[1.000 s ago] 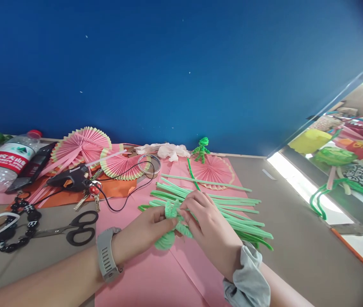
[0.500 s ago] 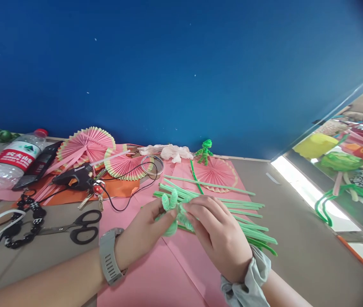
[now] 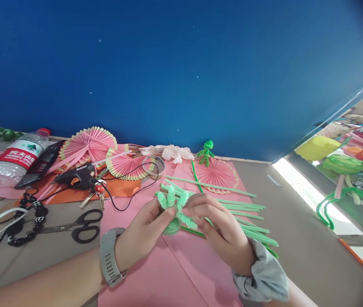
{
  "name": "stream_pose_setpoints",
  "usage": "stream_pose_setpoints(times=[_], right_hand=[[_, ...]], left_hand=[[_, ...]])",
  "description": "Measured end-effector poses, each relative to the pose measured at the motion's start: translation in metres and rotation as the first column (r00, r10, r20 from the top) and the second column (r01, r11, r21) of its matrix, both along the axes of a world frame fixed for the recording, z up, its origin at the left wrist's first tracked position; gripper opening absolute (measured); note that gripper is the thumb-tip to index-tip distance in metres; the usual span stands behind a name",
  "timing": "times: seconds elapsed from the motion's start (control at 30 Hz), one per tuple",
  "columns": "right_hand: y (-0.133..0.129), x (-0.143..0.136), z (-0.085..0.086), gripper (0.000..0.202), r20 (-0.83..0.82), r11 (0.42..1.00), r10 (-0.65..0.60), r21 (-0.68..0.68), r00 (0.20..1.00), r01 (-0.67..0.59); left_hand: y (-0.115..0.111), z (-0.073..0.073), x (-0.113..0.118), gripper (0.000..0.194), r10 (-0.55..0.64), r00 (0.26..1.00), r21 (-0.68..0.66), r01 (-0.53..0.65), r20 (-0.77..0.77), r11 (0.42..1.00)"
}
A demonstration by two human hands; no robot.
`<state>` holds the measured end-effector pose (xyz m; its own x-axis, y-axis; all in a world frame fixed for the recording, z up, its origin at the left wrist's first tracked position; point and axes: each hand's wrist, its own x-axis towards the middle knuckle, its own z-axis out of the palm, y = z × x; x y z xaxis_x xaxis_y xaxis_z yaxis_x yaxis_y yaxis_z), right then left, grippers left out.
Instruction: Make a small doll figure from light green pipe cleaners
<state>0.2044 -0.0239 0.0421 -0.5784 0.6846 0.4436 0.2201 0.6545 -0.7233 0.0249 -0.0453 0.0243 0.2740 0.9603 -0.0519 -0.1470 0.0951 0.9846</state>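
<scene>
A light green pipe-cleaner figure with several coiled, finger-like loops and a rounded base is held above pink paper. My left hand, with a grey watch at the wrist, is closed around its left side, thumb pressed on the front. My right hand pinches the figure's right side near a coiled piece that points down to the right. Its fingertips partly hide the figure. Behind and beside the right hand lie several loose green pipe cleaners.
Black scissors, a bead bracelet, keys and a glue gun lie left. A plastic bottle rests further left. Folded pink fans and a small green figure are by the blue wall.
My right hand has turned and shifted slightly, showing more coiled loops of the figure. One coil now points down to the right. My left hand keeps its hold.
</scene>
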Motion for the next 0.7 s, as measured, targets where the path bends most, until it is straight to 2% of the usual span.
stream_pose_setpoints(times=[0.07, 0.13, 0.2, 0.27, 0.33, 0.4, 0.5, 0.57, 0.63, 0.7], right_hand=[[0.001, -0.001, -0.003, 0.018, -0.110, 0.992, -0.017, -0.128, 0.994, 0.003], [0.001, -0.003, -0.006, 0.012, -0.202, 0.954, -0.068, -0.299, 0.977, 0.004], [0.001, -0.004, -0.007, 0.012, -0.265, 0.869, -0.106, -0.493, 0.959, -0.040], [0.002, -0.002, -0.007, 0.014, -0.313, 0.747, -0.090, -0.649, 0.946, -0.143], [0.005, 0.003, -0.007, 0.015, -0.334, 0.646, -0.034, -0.727, 0.942, -0.235], [0.009, 0.008, -0.007, 0.017, -0.303, 0.595, 0.043, -0.758, 0.952, -0.268], [0.014, 0.013, -0.008, 0.020, -0.174, 0.562, 0.140, -0.796, 0.975, -0.223], [0.016, 0.014, -0.008, 0.020, -0.063, 0.550, 0.177, -0.822, 0.982, -0.152], [0.016, 0.012, -0.007, 0.017, 0.075, 0.580, 0.173, -0.814, 0.982, -0.039], [0.014, 0.008, -0.005, 0.014, 0.234, 0.649, 0.113, -0.754, 0.966, 0.107]], left_hand=[[-0.001, 0.001, 0.000, 0.020, -0.015, 0.999, -0.036, 0.017, 0.051, 0.999], [-0.001, 0.001, 0.000, 0.021, -0.029, 0.996, -0.053, 0.033, 0.086, 0.998], [-0.001, 0.001, 0.000, 0.021, -0.039, 0.995, -0.056, 0.044, 0.091, 0.997], [-0.001, 0.003, -0.001, 0.022, -0.072, 0.995, -0.041, 0.075, 0.073, 0.996], [0.000, 0.006, -0.004, 0.021, -0.157, 0.986, -0.020, 0.159, 0.048, 0.987], [0.002, 0.010, -0.007, 0.021, -0.295, 0.955, -0.026, 0.295, 0.012, 0.955], [0.006, 0.016, -0.011, 0.019, -0.507, 0.859, -0.050, 0.504, -0.071, 0.862], [0.008, 0.016, -0.012, 0.016, -0.582, 0.798, -0.051, 0.582, -0.158, 0.812], [0.008, 0.013, -0.011, 0.017, -0.585, 0.773, -0.064, 0.589, -0.244, 0.805], [0.007, 0.009, -0.008, 0.018, -0.534, 0.790, -0.095, 0.533, -0.301, 0.841]])
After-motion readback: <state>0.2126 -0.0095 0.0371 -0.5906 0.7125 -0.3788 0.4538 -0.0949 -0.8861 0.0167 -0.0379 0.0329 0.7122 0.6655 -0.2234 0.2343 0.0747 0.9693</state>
